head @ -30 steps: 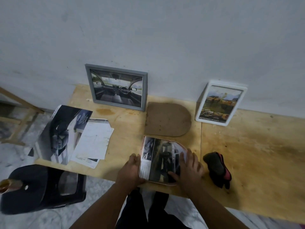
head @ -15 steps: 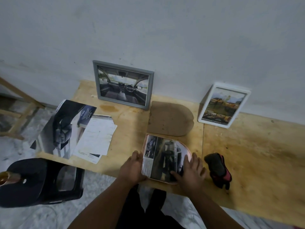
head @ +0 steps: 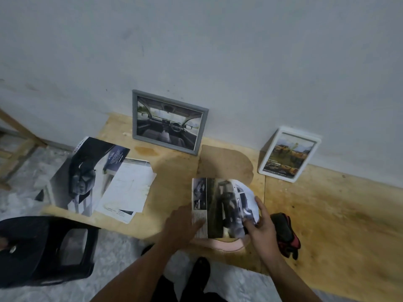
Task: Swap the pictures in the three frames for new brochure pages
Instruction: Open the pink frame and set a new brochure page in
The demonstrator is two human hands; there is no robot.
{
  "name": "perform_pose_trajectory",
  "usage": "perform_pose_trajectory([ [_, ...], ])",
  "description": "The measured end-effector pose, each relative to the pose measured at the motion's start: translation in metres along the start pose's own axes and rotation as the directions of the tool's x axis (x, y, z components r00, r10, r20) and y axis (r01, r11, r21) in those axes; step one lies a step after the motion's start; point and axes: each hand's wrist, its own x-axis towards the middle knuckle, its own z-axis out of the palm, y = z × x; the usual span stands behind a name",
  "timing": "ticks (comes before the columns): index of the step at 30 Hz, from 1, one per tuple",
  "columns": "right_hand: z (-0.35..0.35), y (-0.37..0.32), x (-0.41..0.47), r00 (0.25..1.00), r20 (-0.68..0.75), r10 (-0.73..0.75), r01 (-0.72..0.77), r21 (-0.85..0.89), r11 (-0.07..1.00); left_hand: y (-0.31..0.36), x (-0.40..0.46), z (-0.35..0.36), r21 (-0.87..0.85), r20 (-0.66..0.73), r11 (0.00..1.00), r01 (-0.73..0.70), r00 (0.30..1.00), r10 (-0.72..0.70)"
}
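Setting: plywood tabletop point(head: 327, 214) set against a pale wall point(head: 218, 51).
Nearby clutter: car brochure point(head: 87, 175) lying open at the tabletop's left end, overhanging the edge; loose white sheets point(head: 128, 188) partly overlapping it.
Right of the hands: black-and-red glove point(head: 284, 234), just beside the right hand.
Off the tabletop: black plastic chair point(head: 43, 247) at lower left; wooden strut point(head: 19, 129) beyond it.
Arched backing board point(head: 225, 165): flat on the tabletop between the two standing frames, just behind the page.
Grey frame point(head: 169, 120): leaning on the wall, holding a car-interior picture.
White frame point(head: 289, 154): leaning on the wall further right, holding a picture of yellow vehicles.
Pink arched frame point(head: 224, 245): flat at the near edge, mostly covered by the page.
Brochure page point(head: 220, 208): cut to an arch, lying over the pink frame, right edge curling up.
Left hand point(head: 181, 227): grip loose, fingers pressing the page's left edge.
Right hand point(head: 260, 227): grip closed, pinching the page's curled right edge.
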Motion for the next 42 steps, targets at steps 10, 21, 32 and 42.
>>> perform_pose_trajectory([
  [10,0.167,-0.099,0.043,0.993,0.096,-0.069,0.075,-0.059,0.995,-0.062,0.004,-0.14,-0.726,-0.29,0.688,0.002,0.906,-0.309],
  [21,0.438,-0.132,0.123,0.836,0.546,0.054,0.248,-0.464,0.851,-0.249,0.002,-0.256,-0.583,-0.46,0.786,0.204,0.715,-0.526],
  [32,0.437,-0.098,0.131,0.937,0.349,-0.021,0.32,-0.83,0.457,-0.3,-0.001,-0.246,0.075,-0.601,0.878,0.473,0.724,-0.339],
  [42,0.383,-0.064,0.125,0.954,0.292,0.072,0.26,-0.921,0.289,-0.314,0.007,-0.241,0.404,-0.379,0.887,0.223,0.923,-0.06],
])
